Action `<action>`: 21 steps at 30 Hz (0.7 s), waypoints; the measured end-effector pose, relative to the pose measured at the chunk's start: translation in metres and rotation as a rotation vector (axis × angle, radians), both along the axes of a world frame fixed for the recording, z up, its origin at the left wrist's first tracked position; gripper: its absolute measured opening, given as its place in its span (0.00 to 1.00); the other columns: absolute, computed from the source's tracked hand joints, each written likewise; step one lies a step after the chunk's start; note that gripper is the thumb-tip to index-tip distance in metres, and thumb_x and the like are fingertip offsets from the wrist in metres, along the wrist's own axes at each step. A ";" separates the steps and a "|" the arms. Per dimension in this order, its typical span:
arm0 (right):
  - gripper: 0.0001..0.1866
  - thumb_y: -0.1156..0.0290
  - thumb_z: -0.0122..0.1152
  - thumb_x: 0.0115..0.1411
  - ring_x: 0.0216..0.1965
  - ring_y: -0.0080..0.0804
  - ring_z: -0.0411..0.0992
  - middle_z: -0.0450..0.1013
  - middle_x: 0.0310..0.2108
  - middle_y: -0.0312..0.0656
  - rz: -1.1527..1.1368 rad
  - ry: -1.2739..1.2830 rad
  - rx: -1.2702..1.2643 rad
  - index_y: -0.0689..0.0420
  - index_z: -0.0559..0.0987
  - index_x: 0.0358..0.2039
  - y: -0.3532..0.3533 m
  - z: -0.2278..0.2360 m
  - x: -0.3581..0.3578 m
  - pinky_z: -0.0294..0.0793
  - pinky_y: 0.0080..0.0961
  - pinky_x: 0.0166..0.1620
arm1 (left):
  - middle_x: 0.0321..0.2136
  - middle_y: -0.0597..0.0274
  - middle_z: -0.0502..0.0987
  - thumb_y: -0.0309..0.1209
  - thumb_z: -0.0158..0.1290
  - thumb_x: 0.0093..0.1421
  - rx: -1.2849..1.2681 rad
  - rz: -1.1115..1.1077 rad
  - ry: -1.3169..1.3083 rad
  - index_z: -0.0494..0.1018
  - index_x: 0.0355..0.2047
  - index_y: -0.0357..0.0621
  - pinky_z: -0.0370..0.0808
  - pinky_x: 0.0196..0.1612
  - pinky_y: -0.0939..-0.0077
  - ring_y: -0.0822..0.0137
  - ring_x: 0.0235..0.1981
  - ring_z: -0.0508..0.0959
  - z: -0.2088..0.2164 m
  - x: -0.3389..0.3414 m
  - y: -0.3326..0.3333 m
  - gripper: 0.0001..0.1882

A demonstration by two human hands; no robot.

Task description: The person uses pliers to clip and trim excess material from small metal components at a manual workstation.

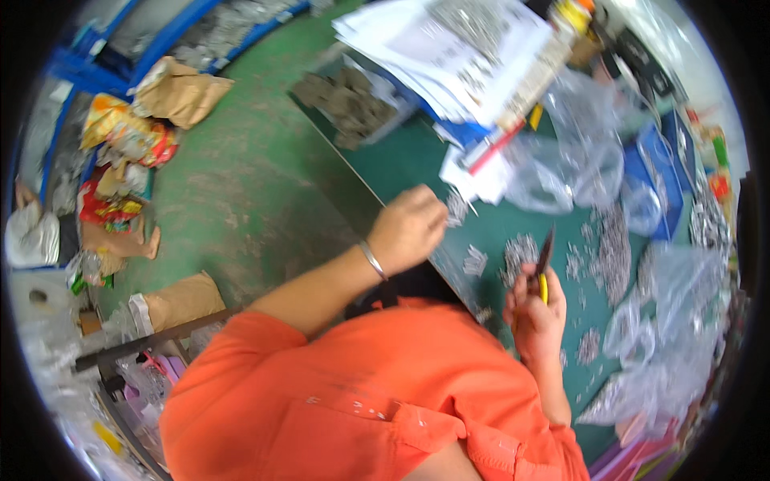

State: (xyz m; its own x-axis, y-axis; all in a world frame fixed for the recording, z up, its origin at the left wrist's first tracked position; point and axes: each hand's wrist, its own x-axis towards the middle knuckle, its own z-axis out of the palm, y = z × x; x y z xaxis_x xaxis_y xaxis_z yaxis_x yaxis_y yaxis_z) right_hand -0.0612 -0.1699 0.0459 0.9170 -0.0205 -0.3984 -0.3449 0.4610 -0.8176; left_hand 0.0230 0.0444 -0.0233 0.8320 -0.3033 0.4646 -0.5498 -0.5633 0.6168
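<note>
My left hand [407, 228], a metal bangle on its wrist, is over the near edge of the green table [489, 228]. Its fingers are curled closed; whatever they may hold is hidden. Just beyond them lies a small heap of thin silvery pieces [456, 208]. My right hand [537, 321] is wrapped round pliers [547, 252] with yellow grips, their dark jaws pointing away from me. Close to that hand sits a rounder heap of small metal pieces [521, 252]. Between my hands is a little group of the same pieces [474, 260].
A long pile of metal pieces [614, 256] lies at the right, by clear plastic bags [674, 297]. Papers [449, 48], a tray with grey-brown cloth [350, 100] and a blue box [654, 172] stand farther back. Packed bags [183, 88] and someone's bare foot [151, 243] are at left.
</note>
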 end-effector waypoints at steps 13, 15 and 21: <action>0.16 0.80 0.52 0.49 0.20 0.19 0.59 0.65 0.26 0.34 0.096 -0.015 -0.013 0.57 0.65 0.40 0.007 0.013 0.003 0.60 0.15 0.23 | 0.28 0.56 0.66 0.30 0.53 0.49 0.109 0.011 0.072 0.68 0.23 0.40 0.69 0.34 0.65 0.57 0.31 0.70 -0.008 -0.004 -0.010 0.07; 0.18 0.81 0.51 0.47 0.20 0.20 0.60 0.65 0.26 0.34 0.116 -0.026 -0.040 0.57 0.65 0.41 0.005 0.011 0.005 0.61 0.15 0.23 | 0.28 0.56 0.66 0.29 0.53 0.48 0.129 0.003 0.050 0.68 0.23 0.40 0.69 0.34 0.65 0.57 0.31 0.70 -0.008 -0.003 -0.011 0.07; 0.19 0.80 0.50 0.46 0.20 0.20 0.60 0.66 0.26 0.34 0.136 -0.046 -0.047 0.57 0.66 0.42 0.003 0.013 0.006 0.61 0.16 0.22 | 0.27 0.55 0.66 0.27 0.51 0.48 0.152 -0.049 0.040 0.68 0.24 0.38 0.69 0.35 0.66 0.57 0.31 0.70 -0.003 -0.009 -0.010 0.05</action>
State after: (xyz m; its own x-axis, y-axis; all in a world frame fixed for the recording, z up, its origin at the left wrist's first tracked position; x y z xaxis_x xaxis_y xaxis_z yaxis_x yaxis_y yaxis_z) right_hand -0.0552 -0.1672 0.0593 0.9299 0.0873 -0.3573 -0.3630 0.3739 -0.8535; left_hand 0.0139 0.0344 -0.0263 0.8314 -0.4084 0.3767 -0.5555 -0.6249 0.5485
